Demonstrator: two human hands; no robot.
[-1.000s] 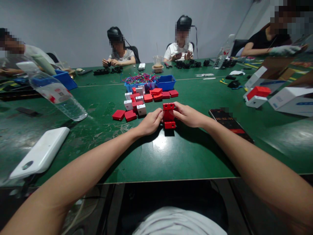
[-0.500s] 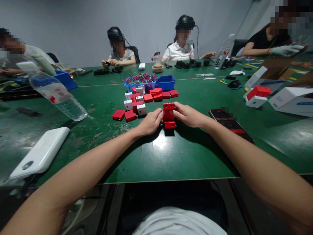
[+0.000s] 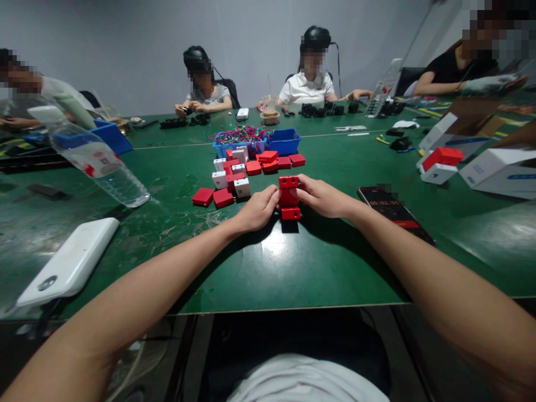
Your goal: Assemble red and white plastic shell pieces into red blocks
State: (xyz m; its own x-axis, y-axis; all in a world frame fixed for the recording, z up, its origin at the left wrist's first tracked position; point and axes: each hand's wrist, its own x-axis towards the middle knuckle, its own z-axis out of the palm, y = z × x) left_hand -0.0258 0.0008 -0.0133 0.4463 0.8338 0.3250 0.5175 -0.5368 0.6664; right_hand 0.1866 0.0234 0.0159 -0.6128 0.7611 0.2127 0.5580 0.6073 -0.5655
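Small red plastic boxes [image 3: 288, 195] stand upright at the middle of the green table. One end with two dark holes faces up, and a second red block [image 3: 291, 214] sits lower at the front; whether they are joined I cannot tell. My left hand [image 3: 263, 207] is closed on the left side, thumb against the red surface. From the right, my right hand [image 3: 320, 195] grips the same boxes, its thumb across the front and fingers behind, partly hidden. Several loose red boxes [image 3: 223, 197] and white boxes [image 3: 242, 187] lie just beyond my left hand.
Blue bins [image 3: 285, 142] stand behind the boxes, one heaped with coloured wires [image 3: 243, 134]. A phone [image 3: 393, 211] showing a timer lies right. At left are a water bottle [image 3: 100, 162] and a white power bank [image 3: 69, 259]. Cartons [image 3: 502, 170] stand far right. Several people sit around the table.
My hands and the red boxes stay in place. Across the table, the person in the white shirt has lowered the hand that held up a dark object.
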